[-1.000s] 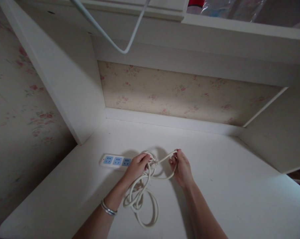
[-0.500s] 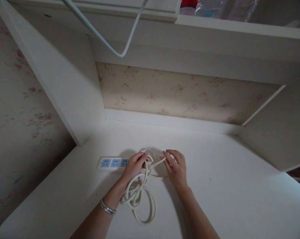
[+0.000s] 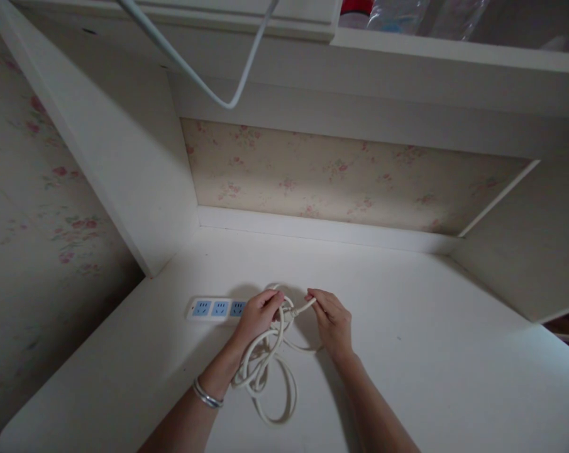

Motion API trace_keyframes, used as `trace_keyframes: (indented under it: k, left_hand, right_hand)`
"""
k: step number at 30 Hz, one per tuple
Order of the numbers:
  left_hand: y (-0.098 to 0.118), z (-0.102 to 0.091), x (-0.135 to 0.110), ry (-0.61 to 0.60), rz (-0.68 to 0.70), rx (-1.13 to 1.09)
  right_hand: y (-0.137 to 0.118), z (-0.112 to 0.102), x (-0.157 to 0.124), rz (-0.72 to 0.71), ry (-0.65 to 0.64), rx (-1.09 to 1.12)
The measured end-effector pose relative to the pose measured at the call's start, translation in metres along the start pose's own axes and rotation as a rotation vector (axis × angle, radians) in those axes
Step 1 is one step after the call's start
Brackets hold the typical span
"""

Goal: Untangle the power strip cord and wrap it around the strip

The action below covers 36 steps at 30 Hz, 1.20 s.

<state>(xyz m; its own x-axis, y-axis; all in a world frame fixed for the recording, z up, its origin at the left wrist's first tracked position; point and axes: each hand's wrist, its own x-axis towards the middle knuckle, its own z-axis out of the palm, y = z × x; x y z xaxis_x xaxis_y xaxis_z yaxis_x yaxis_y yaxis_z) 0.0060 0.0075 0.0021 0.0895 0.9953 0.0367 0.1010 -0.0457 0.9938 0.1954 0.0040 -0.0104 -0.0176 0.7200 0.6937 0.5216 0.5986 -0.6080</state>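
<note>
A white power strip (image 3: 211, 318) with blue sockets lies on the white desktop, its right end hidden behind my left hand (image 3: 259, 314). That hand is closed around looped white power cord (image 3: 284, 371), and the loops hang below it and rest on the desk. Between my hands a pale plug (image 3: 287, 316) shows at the cord's end, partly covered by the strands. My right hand (image 3: 334, 321) pinches the cord a little to the right of this plug. A silver bangle (image 3: 207, 395) circles my left wrist.
A white upright panel (image 3: 114, 145) stands on the left, with a shelf (image 3: 359, 82) overhead. From above dangles a white cable loop (image 3: 230, 104). Floral wallpaper (image 3: 312, 176) shows behind the desk (image 3: 407, 377). Clear plastic packaging (image 3: 397, 16) sits on the upper shelf.
My right fingers have closed more tightly on the cord. My left hand and the bundle have shifted slightly right, and the plug shows more plainly.
</note>
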Motion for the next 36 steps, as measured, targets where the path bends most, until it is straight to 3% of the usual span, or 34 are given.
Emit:
trace_keyframes:
  k: [6,14,19,26,32,36]
  left_hand:
    - [0.004,0.001,-0.001,-0.083,0.015,-0.003]
    - [0.009,0.002,-0.002,-0.117,-0.01,-0.093]
    - [0.01,0.002,-0.006,0.021,0.008,-0.071]
    - [0.011,0.0,-0.006,0.013,0.018,-0.112]
    - [0.007,-0.001,-0.002,0.057,-0.066,-0.235]
    - [-0.002,-0.001,0.001,0.084,-0.067,-0.34]
  right_hand:
    - [0.006,0.008,0.003,0.399,-0.076,0.138]
    - [-0.006,0.009,0.006,0.677,-0.087,0.37]
    - [-0.008,0.004,0.011,0.739,0.118,0.509]
    - [-0.003,-0.003,0.016,0.82,0.269,0.653]
    - [0.018,-0.013,0.017,0.975,0.384,0.652]
    - [0.03,-0.018,0.017,0.985,0.505,0.648]
